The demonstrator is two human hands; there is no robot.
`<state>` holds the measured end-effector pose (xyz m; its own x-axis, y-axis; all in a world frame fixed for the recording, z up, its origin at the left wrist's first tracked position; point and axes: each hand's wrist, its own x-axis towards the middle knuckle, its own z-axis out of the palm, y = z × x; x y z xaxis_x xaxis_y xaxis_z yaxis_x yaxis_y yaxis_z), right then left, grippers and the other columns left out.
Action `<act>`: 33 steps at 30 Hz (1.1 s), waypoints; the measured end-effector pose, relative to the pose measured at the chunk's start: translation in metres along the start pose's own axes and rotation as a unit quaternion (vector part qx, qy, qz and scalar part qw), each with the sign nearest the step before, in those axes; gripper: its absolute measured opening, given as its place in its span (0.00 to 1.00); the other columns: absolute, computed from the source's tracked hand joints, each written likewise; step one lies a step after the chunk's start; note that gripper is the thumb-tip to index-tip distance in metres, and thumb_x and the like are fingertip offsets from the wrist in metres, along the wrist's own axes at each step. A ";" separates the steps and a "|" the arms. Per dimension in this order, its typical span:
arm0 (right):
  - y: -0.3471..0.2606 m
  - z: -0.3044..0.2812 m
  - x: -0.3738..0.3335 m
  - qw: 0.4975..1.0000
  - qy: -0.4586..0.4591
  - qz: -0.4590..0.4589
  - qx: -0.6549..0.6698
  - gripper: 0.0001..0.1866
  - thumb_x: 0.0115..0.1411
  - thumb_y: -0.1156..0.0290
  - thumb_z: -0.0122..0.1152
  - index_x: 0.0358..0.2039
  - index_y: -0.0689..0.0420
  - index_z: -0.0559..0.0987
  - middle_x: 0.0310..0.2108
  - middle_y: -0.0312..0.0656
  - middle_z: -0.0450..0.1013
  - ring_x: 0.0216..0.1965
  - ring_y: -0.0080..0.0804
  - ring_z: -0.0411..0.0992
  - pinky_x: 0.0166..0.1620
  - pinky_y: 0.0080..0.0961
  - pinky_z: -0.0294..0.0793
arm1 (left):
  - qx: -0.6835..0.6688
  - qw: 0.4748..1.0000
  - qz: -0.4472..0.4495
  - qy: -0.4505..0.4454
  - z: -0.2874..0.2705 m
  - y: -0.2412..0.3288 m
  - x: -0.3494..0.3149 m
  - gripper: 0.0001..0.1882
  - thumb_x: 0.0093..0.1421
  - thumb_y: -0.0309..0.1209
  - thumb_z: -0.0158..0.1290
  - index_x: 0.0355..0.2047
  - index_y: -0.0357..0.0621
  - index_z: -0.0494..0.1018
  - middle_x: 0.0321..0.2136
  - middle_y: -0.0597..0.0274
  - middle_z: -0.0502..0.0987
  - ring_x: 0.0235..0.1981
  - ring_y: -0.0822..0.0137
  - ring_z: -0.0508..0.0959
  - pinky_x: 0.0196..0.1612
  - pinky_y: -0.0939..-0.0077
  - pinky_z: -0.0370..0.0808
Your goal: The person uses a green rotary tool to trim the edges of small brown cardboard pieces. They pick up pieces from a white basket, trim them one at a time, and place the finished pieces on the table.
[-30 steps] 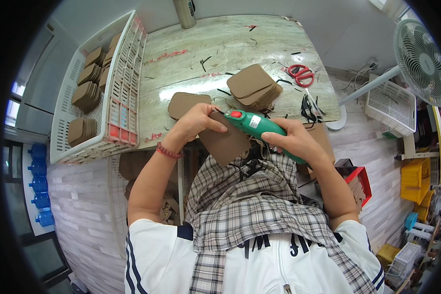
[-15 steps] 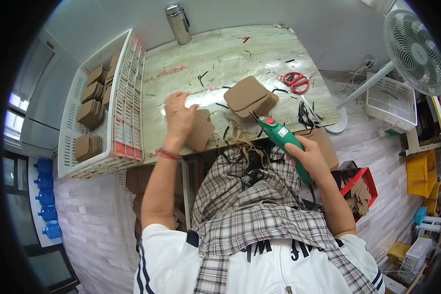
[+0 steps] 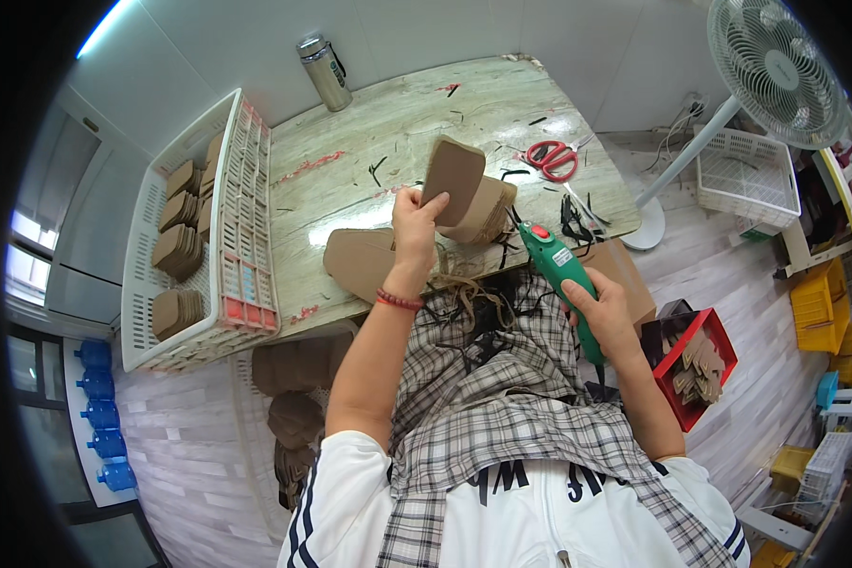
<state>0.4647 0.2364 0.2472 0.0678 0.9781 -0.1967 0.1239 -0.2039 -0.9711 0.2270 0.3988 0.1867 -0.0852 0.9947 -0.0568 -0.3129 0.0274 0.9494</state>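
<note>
My left hand (image 3: 415, 227) pinches a flat brown rounded-corner piece (image 3: 456, 172) and holds it raised and tilted over the table's near part. Just behind and below it lies a stack of similar brown pieces (image 3: 490, 216). More brown pieces (image 3: 358, 263) lie left of my left wrist at the near edge. In my right hand (image 3: 601, 308) are green electric scissors (image 3: 560, 260) with a red button, fingers wrapped round the body. Their tip points toward the stack, a little to its right. Whether the tip touches anything I cannot tell.
Red-handled scissors (image 3: 551, 161) and black scraps (image 3: 576, 220) lie on the right of the table (image 3: 341, 189). A white crate (image 3: 248, 204) with brown stacks stands left, a steel flask (image 3: 325, 74) behind. At right are a fan (image 3: 781, 71) and a red box (image 3: 680, 383) of brown scraps.
My left hand has moved right from the left-hand brown pieces to the stack, and now holds up one piece. My right hand keeps the electric scissors in nearly the same place. The view has shifted slightly.
</note>
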 end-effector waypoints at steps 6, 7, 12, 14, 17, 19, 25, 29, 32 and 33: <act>-0.012 0.013 -0.010 0.999 0.025 -0.028 -0.009 0.15 0.60 0.62 0.59 0.40 0.61 0.76 0.22 0.33 0.71 0.18 0.14 0.65 0.22 0.13 0.64 | -0.374 0.925 -0.068 0.001 0.038 0.004 -0.029 0.15 0.59 0.18 0.51 0.47 0.39 0.67 0.46 0.56 0.73 0.50 0.59 0.72 0.58 0.60 0.67; -0.013 0.013 -0.011 0.999 0.029 -0.028 0.006 0.16 0.59 0.64 0.61 0.41 0.64 0.76 0.21 0.32 0.69 0.19 0.15 0.64 0.22 0.15 0.66 | -0.400 0.913 -0.073 0.003 0.043 0.003 -0.031 0.15 0.59 0.17 0.50 0.46 0.39 0.68 0.46 0.56 0.73 0.50 0.59 0.72 0.57 0.60 0.68; -0.018 0.009 -0.014 0.999 0.033 -0.024 -0.003 0.15 0.61 0.62 0.58 0.40 0.61 0.76 0.23 0.34 0.71 0.18 0.15 0.65 0.23 0.13 0.65 | -0.434 0.898 -0.067 -0.027 0.055 0.000 -0.034 0.16 0.59 0.16 0.50 0.47 0.39 0.67 0.47 0.56 0.72 0.50 0.58 0.72 0.58 0.60 0.68; -0.019 0.008 -0.014 0.999 0.031 -0.021 0.002 0.15 0.61 0.61 0.58 0.40 0.61 0.76 0.23 0.34 0.71 0.18 0.15 0.65 0.23 0.13 0.65 | -0.436 0.897 -0.077 -0.022 0.060 -0.002 -0.035 0.16 0.59 0.16 0.50 0.47 0.39 0.67 0.47 0.56 0.72 0.50 0.58 0.72 0.58 0.60 0.69; -0.021 0.008 -0.014 0.999 0.033 -0.028 0.003 0.16 0.61 0.60 0.58 0.38 0.61 0.75 0.23 0.34 0.71 0.19 0.15 0.65 0.23 0.14 0.65 | -0.425 0.901 -0.076 -0.042 0.065 -0.004 -0.039 0.15 0.59 0.17 0.49 0.47 0.39 0.67 0.46 0.56 0.73 0.49 0.59 0.73 0.56 0.60 0.70; -0.021 0.006 -0.012 0.999 0.034 -0.030 -0.005 0.16 0.61 0.60 0.58 0.38 0.61 0.75 0.23 0.34 0.71 0.19 0.15 0.65 0.23 0.14 0.65 | -0.416 0.904 -0.083 -0.048 0.067 -0.003 -0.046 0.16 0.60 0.17 0.48 0.48 0.38 0.66 0.47 0.55 0.72 0.49 0.59 0.74 0.55 0.62 0.71; -0.025 0.001 -0.007 0.999 0.038 -0.035 0.007 0.16 0.61 0.59 0.58 0.37 0.60 0.75 0.23 0.33 0.70 0.19 0.14 0.64 0.23 0.13 0.64 | -0.388 0.914 -0.095 -0.077 0.070 -0.019 -0.055 0.17 0.60 0.16 0.47 0.49 0.39 0.66 0.47 0.55 0.73 0.49 0.59 0.74 0.54 0.65 0.73; -0.031 -0.002 0.000 0.998 0.050 -0.033 -0.012 0.15 0.61 0.59 0.57 0.37 0.60 0.75 0.23 0.33 0.69 0.19 0.14 0.64 0.22 0.13 0.63 | -0.377 0.916 -0.105 -0.084 0.071 -0.023 -0.066 0.18 0.59 0.15 0.48 0.49 0.40 0.67 0.46 0.56 0.74 0.48 0.60 0.75 0.52 0.65 0.75; -0.040 -0.005 0.002 0.998 0.053 -0.034 -0.015 0.15 0.61 0.60 0.57 0.38 0.60 0.75 0.23 0.33 0.69 0.19 0.14 0.64 0.23 0.12 0.63 | -0.365 0.918 -0.113 -0.106 0.069 -0.026 -0.071 0.17 0.58 0.14 0.48 0.48 0.40 0.67 0.46 0.57 0.74 0.46 0.62 0.76 0.50 0.65 0.76; -0.039 -0.007 0.004 0.998 0.050 -0.031 -0.008 0.15 0.61 0.60 0.57 0.39 0.60 0.75 0.23 0.33 0.69 0.20 0.14 0.65 0.23 0.12 0.63 | -0.359 0.920 -0.116 -0.111 0.069 -0.027 -0.073 0.17 0.58 0.15 0.48 0.48 0.40 0.68 0.46 0.57 0.74 0.46 0.62 0.76 0.50 0.66 0.76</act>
<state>0.4675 0.2476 0.2852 0.1584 0.9800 -0.1207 0.1459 -0.1442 -0.9787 0.3068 0.3327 0.1869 0.2327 0.9683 -0.0910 -0.8485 0.2479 0.4675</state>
